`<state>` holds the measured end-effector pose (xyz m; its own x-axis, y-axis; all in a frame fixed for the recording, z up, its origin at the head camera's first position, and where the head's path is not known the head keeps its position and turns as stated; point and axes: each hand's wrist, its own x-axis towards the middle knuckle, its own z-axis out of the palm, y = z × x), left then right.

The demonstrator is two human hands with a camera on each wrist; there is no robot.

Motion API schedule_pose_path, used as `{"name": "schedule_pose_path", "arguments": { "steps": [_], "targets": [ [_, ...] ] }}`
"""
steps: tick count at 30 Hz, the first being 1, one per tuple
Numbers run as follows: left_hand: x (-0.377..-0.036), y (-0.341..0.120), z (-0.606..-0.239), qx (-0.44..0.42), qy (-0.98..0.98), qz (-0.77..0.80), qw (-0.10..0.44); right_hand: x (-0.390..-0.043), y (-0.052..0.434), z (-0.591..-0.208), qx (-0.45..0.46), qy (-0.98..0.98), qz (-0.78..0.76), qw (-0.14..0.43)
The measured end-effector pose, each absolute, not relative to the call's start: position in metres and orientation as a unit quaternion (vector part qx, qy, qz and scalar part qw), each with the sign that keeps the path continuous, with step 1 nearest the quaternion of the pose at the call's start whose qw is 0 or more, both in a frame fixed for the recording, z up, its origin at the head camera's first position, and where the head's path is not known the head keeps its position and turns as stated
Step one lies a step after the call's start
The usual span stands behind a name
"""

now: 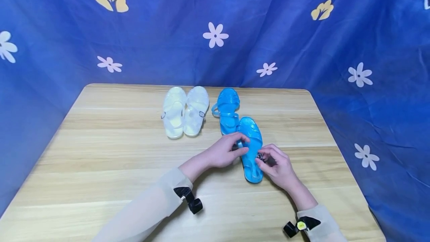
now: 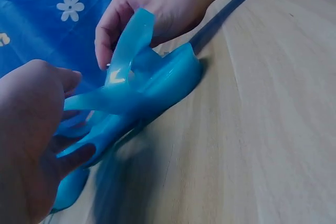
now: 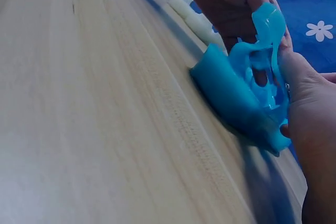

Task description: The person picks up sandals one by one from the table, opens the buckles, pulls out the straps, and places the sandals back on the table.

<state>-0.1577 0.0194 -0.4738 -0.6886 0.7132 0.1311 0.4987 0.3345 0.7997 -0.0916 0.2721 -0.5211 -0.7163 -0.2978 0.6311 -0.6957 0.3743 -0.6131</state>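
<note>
head view: a blue jelly sandal (image 1: 251, 148) lies on the table (image 1: 100, 152), in front of its mate (image 1: 227, 109). the left hand (image 1: 224, 151) pinches its strap (image 2: 126, 56); the right hand (image 1: 277, 163) pinches the buckle side. a white pair (image 1: 184, 110) stands just left of the mate.

A translucent blue jelly sandal (image 1: 251, 148) lies sole-down on the wooden tabletop, right of centre and nearer the front edge, toe toward the back edge. Its ankle strap (image 2: 128, 45) is lifted up above the heel, unfastened. Its mate, a second blue jelly sandal (image 1: 227, 109), lies just behind it, their ends touching.
</note>
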Motion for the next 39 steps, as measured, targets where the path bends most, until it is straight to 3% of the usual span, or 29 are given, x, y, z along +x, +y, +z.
{"name": "schedule_pose_path", "arguments": {
  "steps": [16,22,30,39],
  "targets": [
    [-0.129,-0.003,-0.477,0.406,0.841,0.356,0.019,-0.068,0.293,-0.513,0.301,-0.819,0.462,0.157],
    [-0.124,0.001,-0.485,0.413,0.846,0.336,0.017,-0.065,0.293,-0.514,0.290,-0.843,0.433,0.135],
    [-0.121,0.011,-0.492,0.432,0.828,0.357,-0.010,-0.065,0.291,-0.516,0.305,-0.835,0.430,0.155],
    [-0.124,0.020,-0.495,0.429,0.831,0.355,-0.003,-0.069,0.293,-0.516,0.288,-0.845,0.425,0.153]
  ]
}}
